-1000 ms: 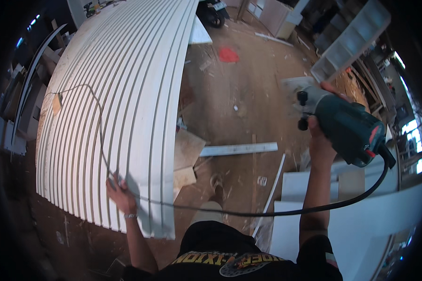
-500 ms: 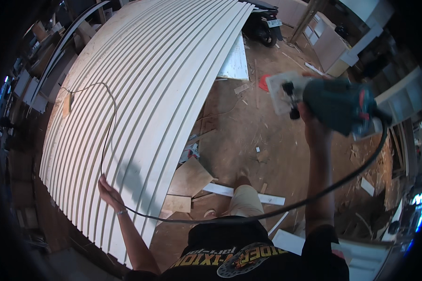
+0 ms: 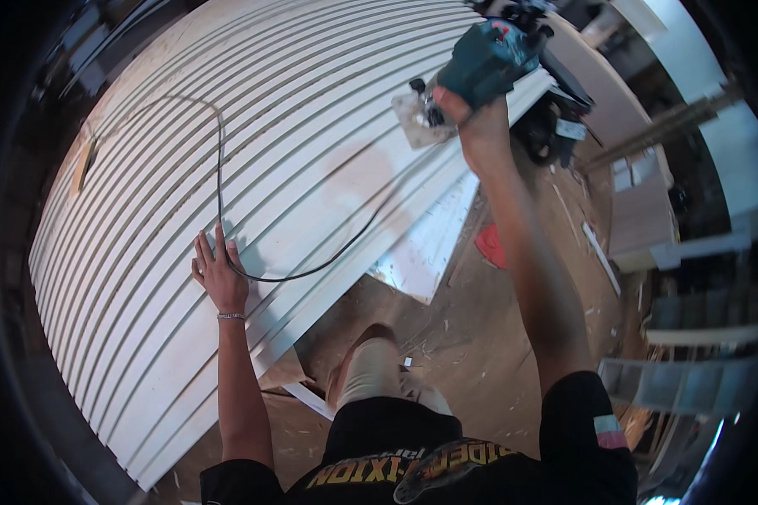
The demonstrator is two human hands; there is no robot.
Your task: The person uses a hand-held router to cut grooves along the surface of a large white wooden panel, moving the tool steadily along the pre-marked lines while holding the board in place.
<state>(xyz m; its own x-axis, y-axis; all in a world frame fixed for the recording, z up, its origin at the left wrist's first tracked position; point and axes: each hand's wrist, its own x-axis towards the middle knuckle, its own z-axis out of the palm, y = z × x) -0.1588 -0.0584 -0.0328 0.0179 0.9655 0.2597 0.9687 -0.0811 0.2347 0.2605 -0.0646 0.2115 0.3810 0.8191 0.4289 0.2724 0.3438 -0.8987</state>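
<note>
A wide white panel (image 3: pixel 164 316) scored with long parallel grooves fills the left and the middle. My left hand (image 3: pixel 221 273) rests on it, fingers spread, a thin bracelet at the wrist. The black power cord (image 3: pixel 312 272) runs past its thumb and index finger, then bends away over the panel. At the upper right my right hand (image 3: pixel 470 122) grips a dark teal trim router (image 3: pixel 480 67) by its body. The router's clear base plate (image 3: pixel 414 122) is over the panel; whether it touches the surface I cannot tell.
A small wood block (image 3: pixel 82 167) lies on the panel's far left. Beyond the right edge stands a motorbike (image 3: pixel 543 139). Under that edge are a white board (image 3: pixel 425 257) and a red thing (image 3: pixel 491 246). Wood strips and scraps litter the brown floor (image 3: pixel 472 337).
The router has swung in my right hand from above the floor on the right to over the panel. My left hand has moved forward and lies with spread fingers. My view has turned too.
</note>
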